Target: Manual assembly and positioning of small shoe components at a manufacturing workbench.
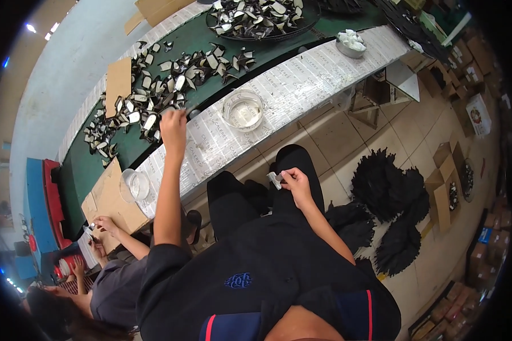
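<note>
My left hand (173, 129) reaches out over the near edge of the bench, its fingers curled closed. A small blurred thing shows by its fingertips, too unclear to name. Just beyond lies a loose heap of small black pieces with pale, rounded faces (149, 121), spread on a green belt (205, 94). Over my lap my right hand (297, 186) pinches a small whitish folded piece (275, 180) between thumb and fingers. To the right of my left hand a clear round bowl (243, 111) stands on the bench's pale printed covering (293, 85).
A round tray (256, 35) heaped with similar pieces sits at the far side. A metal bowl (351, 48) holds white pieces. Cardboard (118, 85) lies by the heap. At lower left a co-worker's hands (104, 224) work beside another clear tub (135, 184). Black frilled bundles (384, 190) lie on the floor.
</note>
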A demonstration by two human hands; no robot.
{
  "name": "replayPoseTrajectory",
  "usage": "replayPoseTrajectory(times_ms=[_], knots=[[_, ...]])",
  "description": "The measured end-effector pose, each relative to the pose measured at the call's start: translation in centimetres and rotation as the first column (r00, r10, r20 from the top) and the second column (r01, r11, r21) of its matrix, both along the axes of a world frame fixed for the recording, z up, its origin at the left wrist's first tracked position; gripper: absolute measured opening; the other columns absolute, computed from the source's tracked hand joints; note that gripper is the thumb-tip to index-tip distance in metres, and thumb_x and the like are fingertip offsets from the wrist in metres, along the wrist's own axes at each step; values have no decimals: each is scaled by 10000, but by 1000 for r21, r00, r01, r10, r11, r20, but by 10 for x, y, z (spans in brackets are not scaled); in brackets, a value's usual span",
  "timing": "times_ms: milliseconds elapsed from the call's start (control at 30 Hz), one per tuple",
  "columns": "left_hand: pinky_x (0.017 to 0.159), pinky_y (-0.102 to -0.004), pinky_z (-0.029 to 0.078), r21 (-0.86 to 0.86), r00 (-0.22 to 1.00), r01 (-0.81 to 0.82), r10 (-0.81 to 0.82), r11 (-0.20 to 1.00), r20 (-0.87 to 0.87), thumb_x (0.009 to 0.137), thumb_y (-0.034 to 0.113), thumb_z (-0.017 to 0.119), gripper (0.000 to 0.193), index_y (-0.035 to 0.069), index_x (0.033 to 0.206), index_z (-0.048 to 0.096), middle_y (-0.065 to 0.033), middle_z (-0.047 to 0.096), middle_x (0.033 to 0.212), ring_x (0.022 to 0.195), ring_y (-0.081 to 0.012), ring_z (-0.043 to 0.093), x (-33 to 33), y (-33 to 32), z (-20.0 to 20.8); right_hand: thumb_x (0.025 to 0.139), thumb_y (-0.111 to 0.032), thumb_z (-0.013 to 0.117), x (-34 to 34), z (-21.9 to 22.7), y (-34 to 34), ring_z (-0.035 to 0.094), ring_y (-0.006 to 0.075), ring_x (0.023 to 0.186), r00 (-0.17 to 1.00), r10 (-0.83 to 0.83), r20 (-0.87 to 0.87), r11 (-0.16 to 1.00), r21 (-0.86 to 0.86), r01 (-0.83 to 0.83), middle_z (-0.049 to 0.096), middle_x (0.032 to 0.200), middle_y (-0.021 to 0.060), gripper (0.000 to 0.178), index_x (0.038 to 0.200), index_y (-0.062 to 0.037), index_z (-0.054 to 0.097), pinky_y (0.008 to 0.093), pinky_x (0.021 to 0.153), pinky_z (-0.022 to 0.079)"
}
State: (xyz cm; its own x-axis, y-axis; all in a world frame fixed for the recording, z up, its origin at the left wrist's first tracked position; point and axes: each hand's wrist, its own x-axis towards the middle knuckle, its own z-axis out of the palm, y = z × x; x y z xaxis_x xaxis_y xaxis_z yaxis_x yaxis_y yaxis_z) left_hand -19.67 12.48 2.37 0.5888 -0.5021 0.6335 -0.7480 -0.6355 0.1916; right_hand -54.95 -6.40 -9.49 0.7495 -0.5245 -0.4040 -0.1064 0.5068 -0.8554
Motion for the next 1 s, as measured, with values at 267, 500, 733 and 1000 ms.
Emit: replayPoseTrajectory(times_ms=[267,500,733,1000], knots=[[950,-406,399,0,978,-8,8,1000,-208,841,148,722,207,86,1035,686,-71,662,1030,1028,-272,601,-131,26,-30,968,-149,651,6,-4,-4,643,111,805,1000,27,9,999,-25,-26,663,895,36,128,995,-24,652,262,751,540],[997,-526,431,-12,977,-144,140,990,-158,767,150,746,350,105,1114,719,-248,579,1291,1192,-433,534,-63,48,-55,972,-116,635,20,12,14,657,165,943,987,131,94,987,84,-139,666,1007,92,157,1058,14,656,326,865,573],[788,-396,520,-556,836,-124,-215,822,-505,788,71,701,220,44,1006,696,-149,636,870,865,-327,632,-126,21,-30,988,-174,623,-9,-32,-18,631,187,1021,993,116,6,992,58,-116,662,1069,83,195,1106,-19,626,338,925,517],[668,-220,492,-687,452,-510,-518,517,-726,797,15,788,464,19,1218,596,-33,644,946,782,-92,633,-225,88,-28,991,-174,628,27,-9,-2,676,139,873,944,331,14,935,127,-330,674,972,55,137,934,-55,591,293,867,568]])
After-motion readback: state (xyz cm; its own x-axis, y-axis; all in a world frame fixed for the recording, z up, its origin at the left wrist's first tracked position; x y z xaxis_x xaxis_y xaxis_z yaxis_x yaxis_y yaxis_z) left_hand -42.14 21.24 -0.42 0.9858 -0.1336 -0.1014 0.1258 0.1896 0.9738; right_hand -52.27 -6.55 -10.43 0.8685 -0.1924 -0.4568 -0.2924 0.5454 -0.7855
